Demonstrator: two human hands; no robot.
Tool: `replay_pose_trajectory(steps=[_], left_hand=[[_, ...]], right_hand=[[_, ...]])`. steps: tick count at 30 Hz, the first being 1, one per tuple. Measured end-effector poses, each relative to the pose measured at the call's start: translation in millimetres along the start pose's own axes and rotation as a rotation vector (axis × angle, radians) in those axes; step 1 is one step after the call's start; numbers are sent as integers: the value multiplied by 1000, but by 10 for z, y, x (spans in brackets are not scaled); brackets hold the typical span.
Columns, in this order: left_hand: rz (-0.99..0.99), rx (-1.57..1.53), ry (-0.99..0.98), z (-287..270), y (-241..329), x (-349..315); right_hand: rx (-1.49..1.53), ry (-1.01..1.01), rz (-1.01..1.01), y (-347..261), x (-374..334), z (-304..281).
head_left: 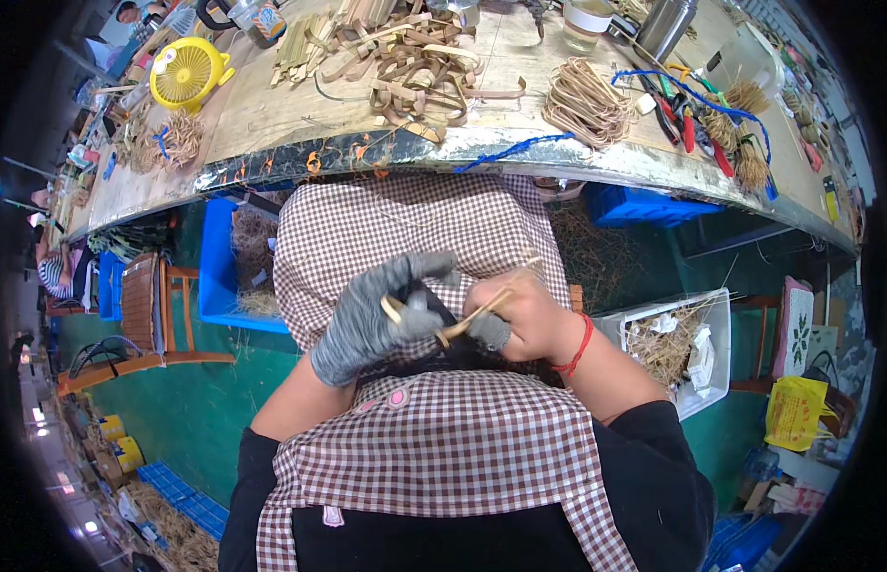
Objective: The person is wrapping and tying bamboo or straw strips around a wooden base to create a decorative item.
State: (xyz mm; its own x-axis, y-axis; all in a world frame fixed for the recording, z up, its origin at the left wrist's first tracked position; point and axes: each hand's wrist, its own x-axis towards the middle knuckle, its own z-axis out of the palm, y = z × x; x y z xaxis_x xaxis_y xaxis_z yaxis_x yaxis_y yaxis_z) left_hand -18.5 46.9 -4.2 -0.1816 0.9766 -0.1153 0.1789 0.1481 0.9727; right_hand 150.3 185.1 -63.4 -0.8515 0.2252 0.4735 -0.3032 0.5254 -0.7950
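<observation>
Above my lap, my left hand (367,305) wears a grey knit glove and its fingers are closed around a curled tan cane strip (393,308). The fingertips of that hand are a little blurred. My right hand (527,315) is bare apart from a grey cover on the thumb, with a red cord at the wrist. It pinches a thin cane length (491,303) that runs down toward the left hand. Where the two pieces meet, between the hands, I cannot tell whether they are one strip. A checked apron (415,229) lies beneath.
Across the front stands a wooden worktable (272,105) with curled strips (424,71), a coiled cane bundle (586,103), pliers (667,119) and a yellow fan (186,74). A white bin (724,357) of scraps is at right, a blue crate (214,272) at left.
</observation>
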Motion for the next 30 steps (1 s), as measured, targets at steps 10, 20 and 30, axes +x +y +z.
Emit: replay_pose_trajectory(steps=[10,20,30], left_hand=[[-145,-107,-35,134,93,96],[-131,-242,253,179,-22,36],[-107,-17,288,204,-167,33]], right_hand=[[312,-211,70,68,-66,182],[317,-236,255,-7,-56,215],[-74,-242,289,4,-74,206]])
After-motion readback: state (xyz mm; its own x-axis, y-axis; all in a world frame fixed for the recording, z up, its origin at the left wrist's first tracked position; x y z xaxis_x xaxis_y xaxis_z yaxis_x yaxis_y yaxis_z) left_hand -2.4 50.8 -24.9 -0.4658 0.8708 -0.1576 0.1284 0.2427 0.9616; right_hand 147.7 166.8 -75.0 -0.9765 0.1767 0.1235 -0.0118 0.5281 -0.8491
